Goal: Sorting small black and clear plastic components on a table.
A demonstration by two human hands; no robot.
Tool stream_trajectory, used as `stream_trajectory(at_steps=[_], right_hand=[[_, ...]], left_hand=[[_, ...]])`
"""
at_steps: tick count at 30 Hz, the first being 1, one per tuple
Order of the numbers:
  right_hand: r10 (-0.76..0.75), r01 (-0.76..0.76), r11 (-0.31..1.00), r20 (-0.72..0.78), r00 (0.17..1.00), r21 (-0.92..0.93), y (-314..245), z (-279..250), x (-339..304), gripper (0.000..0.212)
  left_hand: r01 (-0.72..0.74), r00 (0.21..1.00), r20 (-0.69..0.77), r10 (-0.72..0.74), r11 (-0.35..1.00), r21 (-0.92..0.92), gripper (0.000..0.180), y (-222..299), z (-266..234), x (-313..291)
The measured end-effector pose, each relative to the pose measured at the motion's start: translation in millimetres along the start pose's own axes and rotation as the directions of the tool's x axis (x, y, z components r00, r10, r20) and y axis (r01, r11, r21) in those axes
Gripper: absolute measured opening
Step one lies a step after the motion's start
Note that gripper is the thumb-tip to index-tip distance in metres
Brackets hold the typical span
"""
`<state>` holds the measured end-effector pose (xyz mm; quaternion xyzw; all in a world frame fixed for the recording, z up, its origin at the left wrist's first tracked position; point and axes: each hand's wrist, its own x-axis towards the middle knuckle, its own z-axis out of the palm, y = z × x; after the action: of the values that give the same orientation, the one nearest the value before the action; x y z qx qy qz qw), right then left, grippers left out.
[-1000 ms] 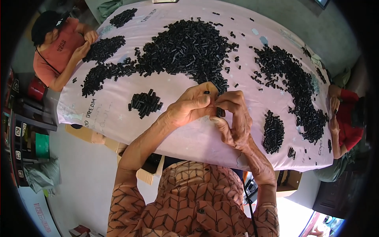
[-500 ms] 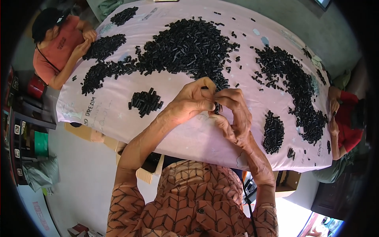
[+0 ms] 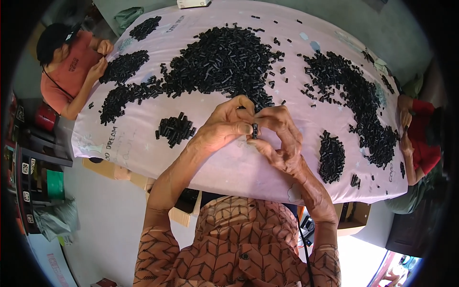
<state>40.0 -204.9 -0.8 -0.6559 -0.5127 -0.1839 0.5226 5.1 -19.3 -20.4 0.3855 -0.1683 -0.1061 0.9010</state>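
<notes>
Above the pink cloth, my left hand [image 3: 222, 126] and my right hand [image 3: 282, 143] meet with curled fingers. Between their fingertips is a small black cylindrical piece [image 3: 255, 130], held upright; its finer detail is too small to make out. My left thumb presses its side, and my right thumb and fingers grip it too. Another bit of black shows within the curl of my left fingers, mostly hidden. Just beyond my hands lies a large heap of similar black pieces [image 3: 220, 62]. A smaller pile [image 3: 176, 130] is left of my left forearm, and an oval pile [image 3: 331, 157] lies right of my right hand.
Pink patterned cloth [image 3: 224, 177] covers the table. A long heap of black pieces [image 3: 361, 105] curves along the right. One person [image 3: 71, 67] works at the left edge, another in red [image 3: 423, 136] at the right. A white box [image 3: 193, 4] stands at the far edge.
My view has shifted slightly. Between my fingertips the black piece now shows more plainly, standing upright. The person at the left has raised one hand away from the other.
</notes>
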Motion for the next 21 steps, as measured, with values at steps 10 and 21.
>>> stream_trajectory(at_steps=[10,21], right_hand=[[-0.025,0.025,1.0,-0.04,0.999,-0.009,-2.2,-3.9,2.5,0.04],[0.081,-0.08,0.996,-0.028,0.996,0.026,1.6,-1.9,-3.9,0.032]], left_hand=[[-0.058,0.998,0.008,0.058,0.997,0.052,0.033,-0.2,-1.7,0.4],[-0.083,0.99,-0.095,0.105,0.974,0.212,0.02,6.8,0.0,-1.7]])
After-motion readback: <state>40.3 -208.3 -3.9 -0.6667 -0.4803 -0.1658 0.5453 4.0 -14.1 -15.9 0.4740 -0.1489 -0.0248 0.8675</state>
